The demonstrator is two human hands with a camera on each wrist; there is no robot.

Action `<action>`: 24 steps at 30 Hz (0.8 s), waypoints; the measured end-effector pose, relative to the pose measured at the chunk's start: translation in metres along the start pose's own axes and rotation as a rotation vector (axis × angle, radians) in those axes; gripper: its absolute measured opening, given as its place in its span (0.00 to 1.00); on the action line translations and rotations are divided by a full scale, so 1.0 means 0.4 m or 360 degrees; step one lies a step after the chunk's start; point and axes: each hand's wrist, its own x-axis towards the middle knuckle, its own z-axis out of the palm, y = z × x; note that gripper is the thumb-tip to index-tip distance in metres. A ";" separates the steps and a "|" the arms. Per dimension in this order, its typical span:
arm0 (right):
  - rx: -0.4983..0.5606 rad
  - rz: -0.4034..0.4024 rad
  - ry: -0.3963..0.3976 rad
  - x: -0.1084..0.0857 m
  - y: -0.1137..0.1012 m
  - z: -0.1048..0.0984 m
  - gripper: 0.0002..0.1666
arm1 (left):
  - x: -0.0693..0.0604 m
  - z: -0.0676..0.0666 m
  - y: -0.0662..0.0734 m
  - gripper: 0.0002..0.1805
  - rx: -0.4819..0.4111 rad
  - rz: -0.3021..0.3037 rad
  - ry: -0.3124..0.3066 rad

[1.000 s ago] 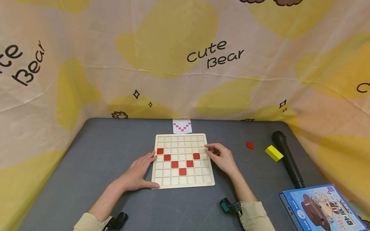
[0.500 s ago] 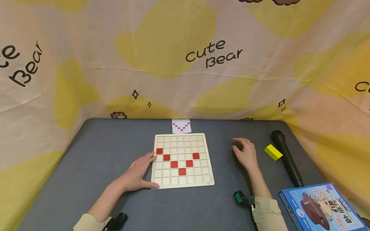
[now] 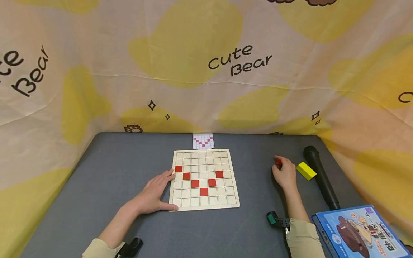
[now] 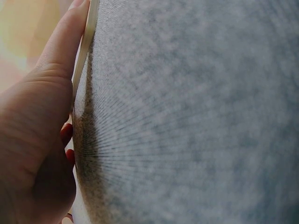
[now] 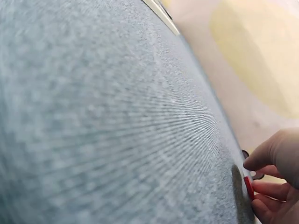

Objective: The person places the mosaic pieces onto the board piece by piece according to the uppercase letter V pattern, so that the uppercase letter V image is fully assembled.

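Observation:
A cream grid board (image 3: pixel 204 157) lies mid-table with several red squares set in a near V. My left hand (image 3: pixel 147 195) rests at its left edge, fingers outstretched and thumb on the lower left corner. In the left wrist view, the thumb of my left hand (image 4: pixel 42 107) lies along the board's edge (image 4: pixel 83 56). Off to the right, my right hand (image 3: pixel 285 174) bends its fingers around a loose red tile (image 3: pixel 278 162) on the table. The right wrist view shows the red tile (image 5: pixel 248 187) by the fingertips of my right hand (image 5: pixel 275 172), the thumb apart from it.
A small pattern card (image 3: pixel 203 141) with a pink V stands behind the board. A yellow block (image 3: pixel 305 171) and a black microphone (image 3: pixel 321 177) lie just right of my right hand. Nearer the front right is a blue box (image 3: pixel 361 233). A printed cloth (image 3: pixel 193 71) hangs behind the table.
My right hand has moved from the board's right edge rightward to the loose red tile, which has stayed about where it was. The left hand and board have not moved.

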 end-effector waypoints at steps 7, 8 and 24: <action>0.0003 -0.0003 0.0028 -0.007 0.003 0.011 0.21 | 0.000 0.003 -0.003 0.63 -0.0001 0.0011 0.0012; 0.0011 0.0004 0.0026 -0.009 0.001 0.011 0.20 | 0.000 0.004 -0.004 0.63 0.0000 0.0011 0.0014; -0.0013 0.0133 -0.0003 -0.026 0.003 -0.001 0.20 | -0.002 0.000 -0.001 0.64 -0.0016 0.0001 0.0005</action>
